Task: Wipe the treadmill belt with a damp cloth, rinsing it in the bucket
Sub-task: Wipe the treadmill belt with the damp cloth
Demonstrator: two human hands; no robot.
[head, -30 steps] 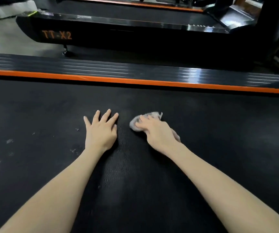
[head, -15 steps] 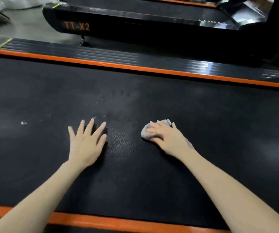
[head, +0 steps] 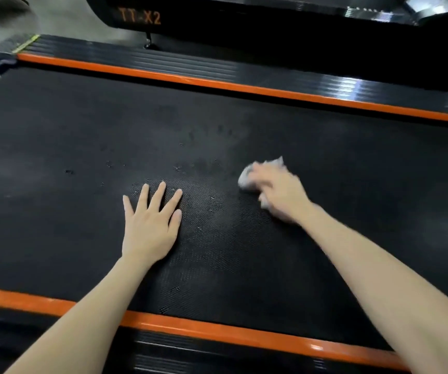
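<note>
Our right hand (head: pixel 279 193), clamped on a crumpled pale-grey cloth (head: pixel 245 180), wipes the black textured treadmill belt (head: pixel 82 125), specks (head: pixel 108 164) left to clear, we judge.

A second treadmill (head: pixel 271 31) stands at the far side, black, with orange "TT-X2" lettering (head: pixel 139 16) near its left end. Under that lettering a small foot (head: pixel 148 41) reaches down. Left of the second treadmill lies grey floor (head: pixel 55 20). Just in front of it runs a ribbed black side rail (head: pixel 217 70) edged by an orange strip (head: pixel 244 89).
</note>
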